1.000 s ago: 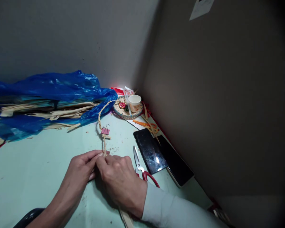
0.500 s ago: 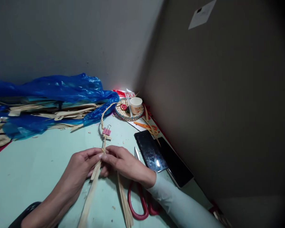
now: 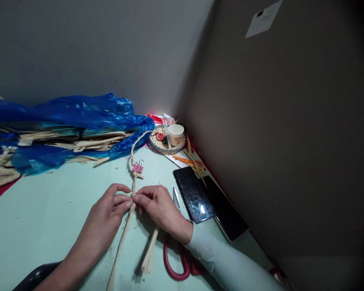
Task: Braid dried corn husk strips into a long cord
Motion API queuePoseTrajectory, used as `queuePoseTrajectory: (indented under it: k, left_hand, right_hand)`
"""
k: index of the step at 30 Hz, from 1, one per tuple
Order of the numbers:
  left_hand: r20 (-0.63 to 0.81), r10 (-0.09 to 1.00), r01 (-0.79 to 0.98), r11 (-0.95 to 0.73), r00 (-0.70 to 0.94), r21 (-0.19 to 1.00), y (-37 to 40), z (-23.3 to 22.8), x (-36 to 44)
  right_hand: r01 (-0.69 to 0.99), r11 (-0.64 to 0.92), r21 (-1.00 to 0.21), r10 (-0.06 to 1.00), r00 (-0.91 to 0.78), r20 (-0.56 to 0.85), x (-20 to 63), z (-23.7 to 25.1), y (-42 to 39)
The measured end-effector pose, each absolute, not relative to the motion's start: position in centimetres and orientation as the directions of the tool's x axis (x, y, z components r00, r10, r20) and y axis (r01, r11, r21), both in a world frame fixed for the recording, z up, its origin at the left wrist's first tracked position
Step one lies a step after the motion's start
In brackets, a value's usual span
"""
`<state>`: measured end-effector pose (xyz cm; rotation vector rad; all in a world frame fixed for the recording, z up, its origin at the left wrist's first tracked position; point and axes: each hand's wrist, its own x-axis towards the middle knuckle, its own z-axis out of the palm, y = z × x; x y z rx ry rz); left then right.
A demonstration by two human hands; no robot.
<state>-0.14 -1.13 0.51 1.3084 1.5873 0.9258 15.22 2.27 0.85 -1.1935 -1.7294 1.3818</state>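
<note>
Item: braided straw cord (image 3: 133, 161) on table (image 3: 48, 218), pink clip (image 3: 137, 167) mid-length. L hand (image 3: 109, 214) & R hand (image 3: 157, 206) together, pinching braid end; loose strips (image 3: 148, 254) trail. Keep tension even; grip detail prob. thumb-forefinger.
</note>
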Motion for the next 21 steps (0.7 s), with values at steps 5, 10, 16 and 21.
queuePoseTrajectory:
  k: [5,10,16,21]
  left_hand:
    - [-0.034,0.998,0.686,0.066,-0.06,0.724,-1.6,1.7,-0.4]
    - [0.012,0.988,0.721,0.104,-0.155,0.685,-2.0,2.3,-0.1]
    - [0.511,0.851,0.853,-0.352,0.12,0.387,-3.6,0.3,1.6]
    - [0.583,0.741,0.808,-0.544,0.334,0.228,-3.9,-0.4,1.5]
  right_hand:
    - [0.318,0.076,-0.945,0.921,-0.384,-0.055,15.3,0.9,2.0]
    - [0.368,0.146,-0.918,0.93,-0.368,0.001,15.4,0.5,1.9]
    - [0.025,-0.117,-0.993,0.895,-0.432,-0.117,15.4,0.7,2.0]
    - [-0.186,-0.359,-0.915,0.847,-0.477,-0.235,15.5,0.6,2.1]
